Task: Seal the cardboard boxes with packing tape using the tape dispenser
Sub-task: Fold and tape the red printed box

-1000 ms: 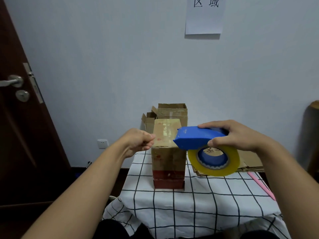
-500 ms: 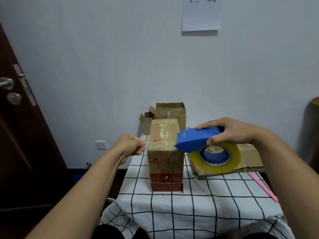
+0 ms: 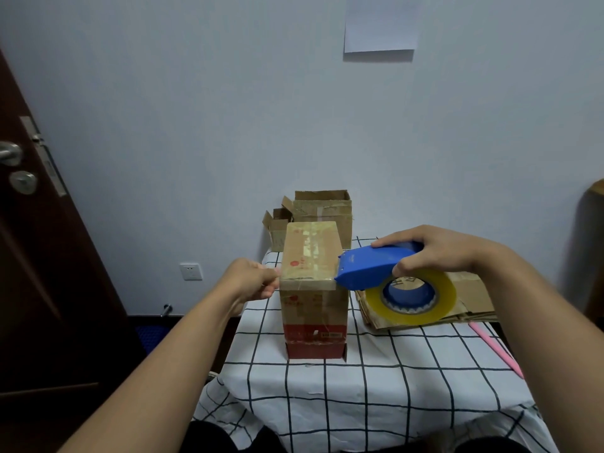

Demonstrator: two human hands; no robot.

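So, far left there's a dark door (image 3: 42, 256) with a metal handle (image 3: 9, 153), plus a wall socket (image 3: 190, 271) low down. The left hand (image 3: 253, 279) sits at the left top edge of the tall box (image 3: 313, 289), fingers curled with the tips pinched together on what looks like the end of the clear tape; too thin to be sure. That box stands upright on the counter (image 3: 376, 387) with its checked cloth, top flaps closed, glossy tape strips already across the lid.

Behind it are two smaller boxes, the little one (image 3: 276, 228) with flaps open and the bigger one (image 3: 323, 207) open-topped; can't see inside either.

The dispenser (image 3: 376, 264) is blue, nose touching the tall box's top right edge. The right hand (image 3: 434, 253) grips it, fingers wrapped over the top and thumb underneath, with the yellowish tape roll (image 3: 410, 297) hanging below. Flattened cardboard (image 3: 470, 299) lies under that, and a pink stick (image 3: 495, 348) at the right edge.
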